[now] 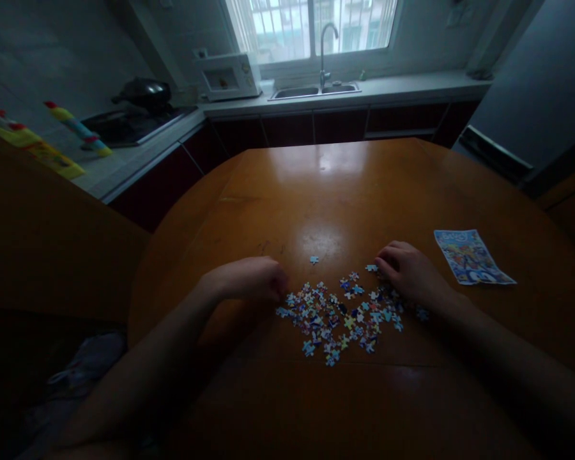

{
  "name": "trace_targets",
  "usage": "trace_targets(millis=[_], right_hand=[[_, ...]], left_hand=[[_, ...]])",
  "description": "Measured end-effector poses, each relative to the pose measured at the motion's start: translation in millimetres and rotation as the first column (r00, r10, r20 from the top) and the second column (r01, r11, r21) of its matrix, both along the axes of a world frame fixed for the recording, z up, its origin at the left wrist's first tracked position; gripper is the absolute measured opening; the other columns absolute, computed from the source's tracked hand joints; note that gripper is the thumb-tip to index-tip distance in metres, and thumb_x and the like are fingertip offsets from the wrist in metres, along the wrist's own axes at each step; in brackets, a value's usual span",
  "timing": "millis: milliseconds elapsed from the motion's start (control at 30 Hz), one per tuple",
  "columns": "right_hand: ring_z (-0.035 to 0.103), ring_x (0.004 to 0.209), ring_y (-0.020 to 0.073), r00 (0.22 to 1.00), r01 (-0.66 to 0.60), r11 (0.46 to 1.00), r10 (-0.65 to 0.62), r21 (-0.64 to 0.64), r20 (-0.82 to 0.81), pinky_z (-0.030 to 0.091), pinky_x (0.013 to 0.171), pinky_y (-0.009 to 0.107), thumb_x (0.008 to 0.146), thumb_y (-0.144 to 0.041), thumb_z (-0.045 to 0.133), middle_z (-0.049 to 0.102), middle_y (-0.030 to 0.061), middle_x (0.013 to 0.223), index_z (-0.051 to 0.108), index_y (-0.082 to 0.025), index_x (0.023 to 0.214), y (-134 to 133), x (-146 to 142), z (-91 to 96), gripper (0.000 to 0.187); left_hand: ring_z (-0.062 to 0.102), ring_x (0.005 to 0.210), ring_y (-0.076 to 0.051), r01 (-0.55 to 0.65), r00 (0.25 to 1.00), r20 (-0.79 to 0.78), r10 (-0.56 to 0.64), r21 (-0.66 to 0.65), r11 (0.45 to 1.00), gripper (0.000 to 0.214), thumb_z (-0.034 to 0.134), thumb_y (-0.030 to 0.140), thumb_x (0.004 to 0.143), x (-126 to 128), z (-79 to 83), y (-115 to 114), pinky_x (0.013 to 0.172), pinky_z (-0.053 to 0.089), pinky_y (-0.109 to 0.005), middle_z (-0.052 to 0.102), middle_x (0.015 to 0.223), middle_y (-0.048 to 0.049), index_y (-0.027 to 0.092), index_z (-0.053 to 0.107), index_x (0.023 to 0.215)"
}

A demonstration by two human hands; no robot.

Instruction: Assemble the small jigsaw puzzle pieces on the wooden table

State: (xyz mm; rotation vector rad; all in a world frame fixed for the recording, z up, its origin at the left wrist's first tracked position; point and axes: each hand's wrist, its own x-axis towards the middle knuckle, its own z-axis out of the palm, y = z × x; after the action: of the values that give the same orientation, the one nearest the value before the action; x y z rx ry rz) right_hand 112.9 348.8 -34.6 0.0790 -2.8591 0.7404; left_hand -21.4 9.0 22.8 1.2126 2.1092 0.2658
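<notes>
Loose jigsaw pieces (pixel 323 316) in many colours lie in a scattered pile on the wooden table. My left hand (pixel 261 278) is at the pile's left edge with its fingers bent downward. Motion blur and shadow hide its fingertips, so what they touch does not show. On the other side, my right hand (pixel 407 273) rests low over the pile's right edge, fingers curled in. Its fingertips meet a pale blue jigsaw piece (pixel 372 268). A single light blue piece (pixel 314 260) lies apart, beyond the pile.
A printed picture sheet (pixel 472 257) lies to the right on the table (pixel 316 191). Behind are a counter with a sink (pixel 294 93) and a microwave (pixel 229 76). At left, a wok (pixel 146 92) sits on the stove near yellow bottles (pixel 79 130).
</notes>
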Motion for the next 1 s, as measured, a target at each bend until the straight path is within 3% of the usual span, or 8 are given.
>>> trace_targets(millis=[67, 200, 333, 500, 633, 833, 933, 1000], right_hand=[[0.061, 0.084, 0.0222, 1.000, -0.004, 1.000, 0.004, -0.016, 0.009, 0.049, 0.077, 0.037, 0.097, -0.028, 0.054, 0.066, 0.0091, 0.091, 0.067, -0.020, 0.083, 0.8, -0.2, 0.4, 0.021], [0.062, 0.084, 0.0222, 1.000, -0.012, 1.000, 0.012, -0.016, 0.013, 0.049, 0.076, 0.037, 0.096, -0.028, 0.053, 0.067, 0.0095, 0.091, 0.068, -0.019, 0.084, 2.3, -0.1, 1.6, 0.021], [0.063, 0.082, 0.0218, 0.999, -0.029, 1.000, 0.029, -0.005, 0.014, 0.050, 0.074, 0.036, 0.095, -0.028, 0.054, 0.069, 0.0094, 0.092, 0.070, -0.020, 0.087, 4.9, 1.2, 4.0, 0.020], [0.064, 0.083, 0.0223, 0.999, -0.030, 1.000, 0.030, 0.000, 0.034, 0.050, 0.076, 0.036, 0.096, -0.027, 0.054, 0.070, 0.0090, 0.093, 0.070, -0.020, 0.090, 7.8, 1.6, 5.8, 0.019], [0.064, 0.083, 0.0215, 0.999, -0.033, 0.999, 0.032, 0.009, 0.036, 0.050, 0.076, 0.035, 0.096, -0.028, 0.054, 0.069, 0.0088, 0.094, 0.070, -0.020, 0.089, 8.2, 1.1, 5.5, 0.019], [0.065, 0.084, 0.0220, 0.999, -0.039, 0.999, 0.038, 0.008, 0.028, 0.051, 0.076, 0.036, 0.095, -0.027, 0.055, 0.069, 0.0091, 0.094, 0.070, -0.021, 0.090, 7.0, 2.1, 6.3, 0.017], [0.064, 0.084, 0.0220, 0.999, -0.038, 0.999, 0.038, -0.008, 0.000, 0.052, 0.076, 0.037, 0.095, -0.026, 0.055, 0.069, 0.0094, 0.095, 0.069, -0.020, 0.090, 4.6, 2.5, 6.5, 0.016], [0.064, 0.083, 0.0212, 0.998, -0.058, 0.997, 0.056, -0.052, -0.034, 0.052, 0.075, 0.037, 0.095, -0.025, 0.056, 0.069, 0.0092, 0.095, 0.069, -0.020, 0.091, 1.4, 3.1, 6.3, 0.015]], left_hand=[[0.066, 0.064, -0.014, 0.005, 0.998, 0.067, -0.005, 0.001, 1.000, 0.018, 0.071, 0.013, 0.074, 3.3, 4.2, -4.4, 0.057, 0.039, -0.022, 0.074, 0.074, 0.0031, 0.027, 0.078, 0.082], [0.057, 0.053, -0.013, -0.013, 0.999, 0.031, 0.010, 0.103, 0.995, 0.011, 0.076, 0.014, 0.067, 14.0, 6.5, 1.5, 0.052, 0.035, -0.023, 0.068, 0.061, 0.0040, 0.025, 0.073, 0.066], [0.046, 0.045, -0.011, 0.054, 0.997, -0.066, -0.050, 0.061, 0.997, 0.018, 0.076, 0.012, 0.065, 25.8, 8.0, 12.6, 0.047, 0.025, -0.025, 0.059, 0.054, 0.0044, 0.023, 0.066, 0.056], [0.043, 0.048, -0.011, 0.106, 0.972, -0.206, -0.115, -0.055, 0.993, 0.015, 0.073, 0.013, 0.070, 34.1, 13.1, 17.4, 0.050, 0.024, -0.027, 0.064, 0.062, 0.0018, 0.023, 0.067, 0.060], [0.043, 0.049, -0.011, 0.132, 0.967, -0.202, -0.153, -0.115, 0.985, 0.013, 0.069, 0.014, 0.071, 34.1, 13.8, 16.3, 0.051, 0.025, -0.027, 0.066, 0.064, 0.0006, 0.022, 0.067, 0.062], [0.055, 0.061, -0.012, 0.175, 0.974, 0.112, -0.196, 0.178, 0.968, 0.013, 0.063, 0.010, 0.078, 14.2, 14.2, 9.8, 0.058, 0.040, -0.023, 0.068, 0.073, 0.0005, 0.020, 0.067, 0.071], [0.058, 0.065, -0.012, 0.091, 0.965, 0.217, -0.150, 0.259, 0.962, 0.005, 0.067, 0.021, 0.085, 5.6, 8.7, 16.6, 0.060, 0.043, -0.022, 0.068, 0.075, -0.0007, 0.019, 0.069, 0.081], [0.058, 0.065, -0.011, -0.010, 0.972, 0.224, -0.073, 0.348, 0.937, 0.012, 0.069, 0.028, 0.087, 7.1, -3.2, 27.8, 0.060, 0.043, -0.021, 0.066, 0.073, -0.0010, 0.017, 0.068, 0.084]])
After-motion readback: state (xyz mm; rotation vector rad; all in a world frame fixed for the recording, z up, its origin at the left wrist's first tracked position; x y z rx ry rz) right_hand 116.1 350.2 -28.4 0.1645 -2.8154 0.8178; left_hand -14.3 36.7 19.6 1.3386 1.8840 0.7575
